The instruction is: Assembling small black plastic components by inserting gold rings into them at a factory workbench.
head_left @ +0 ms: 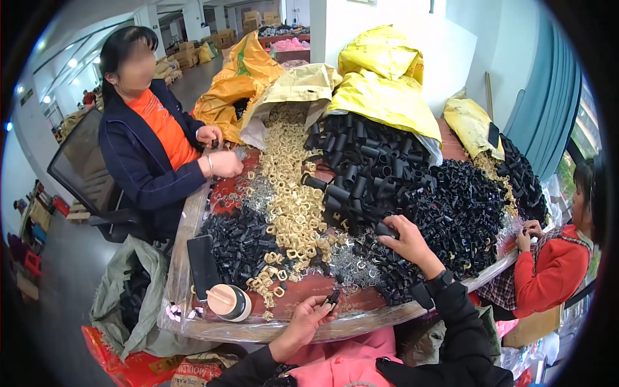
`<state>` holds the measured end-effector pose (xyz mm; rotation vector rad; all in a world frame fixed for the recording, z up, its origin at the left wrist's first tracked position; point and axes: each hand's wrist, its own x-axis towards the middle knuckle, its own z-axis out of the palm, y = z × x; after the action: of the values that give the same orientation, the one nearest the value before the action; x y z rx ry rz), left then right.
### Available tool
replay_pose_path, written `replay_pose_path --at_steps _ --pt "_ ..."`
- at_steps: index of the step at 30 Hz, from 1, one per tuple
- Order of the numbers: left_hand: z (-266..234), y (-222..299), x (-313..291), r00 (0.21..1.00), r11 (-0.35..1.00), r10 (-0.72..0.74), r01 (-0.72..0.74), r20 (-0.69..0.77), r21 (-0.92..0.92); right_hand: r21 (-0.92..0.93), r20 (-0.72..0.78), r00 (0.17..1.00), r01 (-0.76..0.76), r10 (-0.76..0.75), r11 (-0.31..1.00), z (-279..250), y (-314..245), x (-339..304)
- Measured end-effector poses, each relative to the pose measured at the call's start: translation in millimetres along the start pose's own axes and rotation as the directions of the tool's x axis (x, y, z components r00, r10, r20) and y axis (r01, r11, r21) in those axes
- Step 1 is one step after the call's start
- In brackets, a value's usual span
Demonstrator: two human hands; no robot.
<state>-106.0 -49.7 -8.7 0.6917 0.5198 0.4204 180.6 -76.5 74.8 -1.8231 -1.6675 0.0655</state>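
Near the front edge of the red table my left hand (308, 324) is closed in a pinch on a small black plastic part (333, 298), whose exact kind is too small to make out. Farther right and forward, my right hand (412, 243) has its fingers closed on a short black plastic tube (385, 230). Just beyond it spreads a heap of larger black tubes (358, 171). Small silver metal clips (356, 263) lie between my two hands, and pale gold ring-shaped pieces (293, 206) form a long pile to their left.
A phone (204, 266) and a lidded round tub (229, 303) stand at the table's left front, by small black parts (240, 235). Yellow sacks (387, 90) spill parts at the back. Co-workers sit left (155, 135) and right (554, 267). A grey-green sack (132, 290) stands beside the table.
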Motion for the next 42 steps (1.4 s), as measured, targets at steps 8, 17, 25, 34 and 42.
replay_pose_path --at_steps 8,17,25,34,42 --pt "-1 -3 2 0.997 0.999 -0.036 0.037 -0.063 0.015 0.659 -0.061 0.937 -0.222 0.345 0.719 -36 -7 -28" --pt "10 5 11 0.997 0.998 -0.054 0.053 -0.053 -0.029 0.955 0.187 0.681 0.044 0.708 -0.294 -28 -13 -36" --pt "25 6 6 0.999 0.998 -0.053 0.053 -0.006 0.03 0.812 0.454 0.85 -0.518 0.267 0.27 13 -35 -91" --pt "23 1 10 0.988 0.982 -0.126 0.113 0.085 0.148 0.623 0.455 0.885 -0.396 0.098 0.674 16 -52 -96" --pt "39 -7 17 0.994 0.967 -0.104 0.091 0.041 0.239 0.539 0.27 0.959 -0.075 -0.088 0.839 36 -46 -106"
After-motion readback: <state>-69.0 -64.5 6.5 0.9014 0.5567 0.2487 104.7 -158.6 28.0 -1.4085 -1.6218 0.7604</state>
